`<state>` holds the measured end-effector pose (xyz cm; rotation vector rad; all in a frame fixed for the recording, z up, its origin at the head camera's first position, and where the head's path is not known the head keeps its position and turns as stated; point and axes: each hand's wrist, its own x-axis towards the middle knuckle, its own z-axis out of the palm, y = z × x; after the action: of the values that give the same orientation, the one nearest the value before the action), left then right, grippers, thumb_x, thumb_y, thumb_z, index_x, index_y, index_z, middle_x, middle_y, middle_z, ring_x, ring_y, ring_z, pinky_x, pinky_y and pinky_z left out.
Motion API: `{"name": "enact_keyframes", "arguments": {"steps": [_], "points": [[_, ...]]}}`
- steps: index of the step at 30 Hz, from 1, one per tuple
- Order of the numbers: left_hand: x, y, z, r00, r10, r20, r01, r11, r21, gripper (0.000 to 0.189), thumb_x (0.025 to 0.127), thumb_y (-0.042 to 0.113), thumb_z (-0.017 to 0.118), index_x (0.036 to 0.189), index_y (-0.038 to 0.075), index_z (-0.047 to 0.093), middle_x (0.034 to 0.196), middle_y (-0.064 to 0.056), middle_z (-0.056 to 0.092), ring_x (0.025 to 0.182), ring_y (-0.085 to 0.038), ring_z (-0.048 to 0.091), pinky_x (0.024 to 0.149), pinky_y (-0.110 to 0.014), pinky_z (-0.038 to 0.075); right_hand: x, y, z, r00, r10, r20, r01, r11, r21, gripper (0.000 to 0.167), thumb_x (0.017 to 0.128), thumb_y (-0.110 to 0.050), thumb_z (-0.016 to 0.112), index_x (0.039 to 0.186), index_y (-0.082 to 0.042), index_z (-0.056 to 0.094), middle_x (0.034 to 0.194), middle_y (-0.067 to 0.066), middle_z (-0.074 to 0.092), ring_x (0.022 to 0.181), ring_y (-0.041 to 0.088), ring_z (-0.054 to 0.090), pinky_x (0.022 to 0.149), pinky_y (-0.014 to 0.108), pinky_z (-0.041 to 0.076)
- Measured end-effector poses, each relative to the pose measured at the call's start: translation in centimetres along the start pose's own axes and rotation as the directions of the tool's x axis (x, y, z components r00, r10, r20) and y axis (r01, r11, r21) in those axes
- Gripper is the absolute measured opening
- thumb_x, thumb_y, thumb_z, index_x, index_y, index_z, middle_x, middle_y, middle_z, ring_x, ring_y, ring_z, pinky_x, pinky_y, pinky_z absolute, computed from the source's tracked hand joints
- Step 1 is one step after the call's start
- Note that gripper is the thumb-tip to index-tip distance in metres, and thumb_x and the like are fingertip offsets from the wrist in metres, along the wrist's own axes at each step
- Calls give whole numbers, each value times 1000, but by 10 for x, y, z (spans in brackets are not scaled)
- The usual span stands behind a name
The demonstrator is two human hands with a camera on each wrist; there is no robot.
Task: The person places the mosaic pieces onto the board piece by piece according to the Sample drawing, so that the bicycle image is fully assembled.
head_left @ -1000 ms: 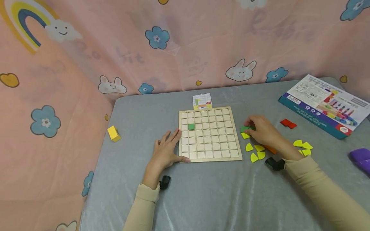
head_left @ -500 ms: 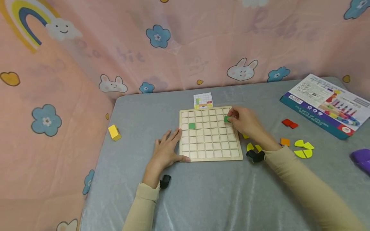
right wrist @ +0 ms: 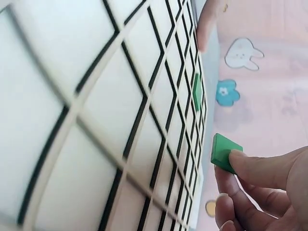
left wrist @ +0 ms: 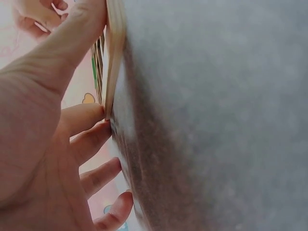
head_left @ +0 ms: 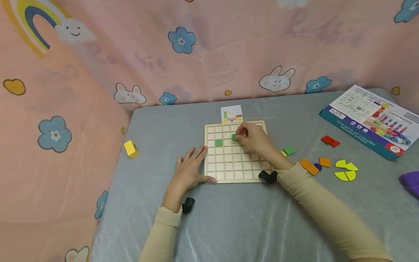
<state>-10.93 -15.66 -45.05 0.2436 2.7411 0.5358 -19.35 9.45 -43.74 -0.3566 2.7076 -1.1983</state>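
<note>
A wooden grid board (head_left: 229,178) lies on the grey-covered table, one green square tile (head_left: 218,143) set in a cell at its upper left. My left hand (head_left: 188,169) rests at the board's left side, fingers spread along that edge and the thumb on the near corner. In the left wrist view the thumb and a fingertip touch the wooden edge (left wrist: 114,62). Over the upper part of the board, my right hand (head_left: 253,140) pinches a second green tile (right wrist: 225,151) between thumb and fingers. The right wrist view shows this tile raised off the grid.
A printed pattern card (head_left: 231,113) lies behind the board. To the right are a loose green tile (head_left: 289,150), orange squares (head_left: 324,162), yellow quarter pieces (head_left: 341,176) and red tiles (head_left: 330,141). A box (head_left: 370,120) sits back right, a yellow block (head_left: 131,149) left.
My right hand has taken a green tile from the pieces at the right and carried it left over the board. My left hand has stayed at the board's edge.
</note>
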Motion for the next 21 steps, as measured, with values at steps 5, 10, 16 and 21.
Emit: {"name": "enact_keyframes", "arguments": {"steps": [5,10,16,21], "points": [[1,0,0,1000,-6,1,6,1000,4,125,73,57,92,171,25,22,179,6,18,167,-28,14,122,-64,22,2,-14,19,998,-43,38,42,999,30,7,100,-9,73,100,-2,72,91,12,72,82,24,63,75,35,48],[1,0,1,1000,-2,0,2,1000,1,125,73,57,92,171,24,22,179,7,18,167,-28,13,123,-64,21,3,-22,36,994,-69,80,67,998,22,5,98,-8,75,97,-4,73,88,9,71,78,20,63,73,32,49],[1,0,1,1000,-4,-4,4,1000,3,124,73,57,92,171,25,23,179,7,18,167,-28,13,123,-64,21,3,-23,46,994,-78,80,79,997,-6,5,96,-8,77,92,-6,74,84,7,71,74,18,63,70,31,49],[1,1,1,1000,-8,-3,8,1000,1,124,73,57,92,171,24,23,179,7,18,167,-28,13,123,-65,21,2,-21,50,993,-100,63,103,993,-56,10,96,-8,78,86,-9,77,86,7,70,82,22,62,74,34,50]]}}
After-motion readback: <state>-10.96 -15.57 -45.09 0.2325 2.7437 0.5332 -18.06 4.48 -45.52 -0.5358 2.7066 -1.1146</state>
